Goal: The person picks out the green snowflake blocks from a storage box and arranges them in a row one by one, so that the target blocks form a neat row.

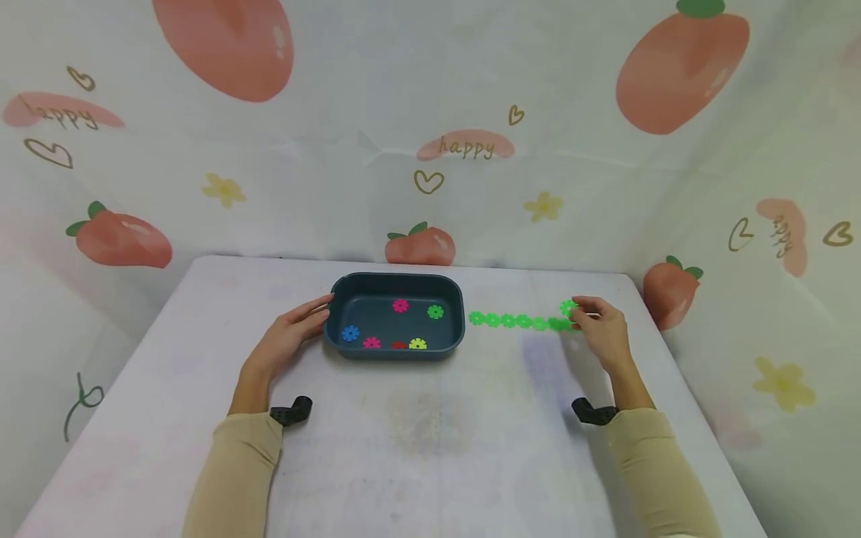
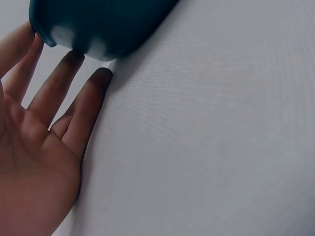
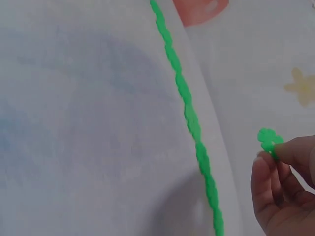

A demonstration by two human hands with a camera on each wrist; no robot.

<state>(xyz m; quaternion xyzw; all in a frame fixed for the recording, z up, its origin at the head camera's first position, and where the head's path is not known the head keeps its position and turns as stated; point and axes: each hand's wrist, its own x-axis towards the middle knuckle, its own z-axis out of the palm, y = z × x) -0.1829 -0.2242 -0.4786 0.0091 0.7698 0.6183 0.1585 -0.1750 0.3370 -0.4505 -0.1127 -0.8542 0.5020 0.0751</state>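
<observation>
A dark blue-green tray (image 1: 394,355) sits near the back of the table, with several flower-shaped plastic discs inside: pink, blue, red, yellow and one green disc (image 1: 436,312). My left hand (image 1: 285,340) touches the tray's left end with outstretched fingers; in the left wrist view the fingertips meet the tray wall (image 2: 103,29). To the right of the tray lies a row of green discs (image 1: 508,320), strung out toward my right hand (image 1: 605,332). Between thumb and fingertips that hand pinches another green disc (image 3: 267,136), raised above the right end of the row.
The white-covered table (image 1: 430,478) backs onto a patterned cloth (image 1: 336,202) with printed fruit and flowers, which also hangs along the sides. Each wrist carries a black camera mount (image 1: 293,411).
</observation>
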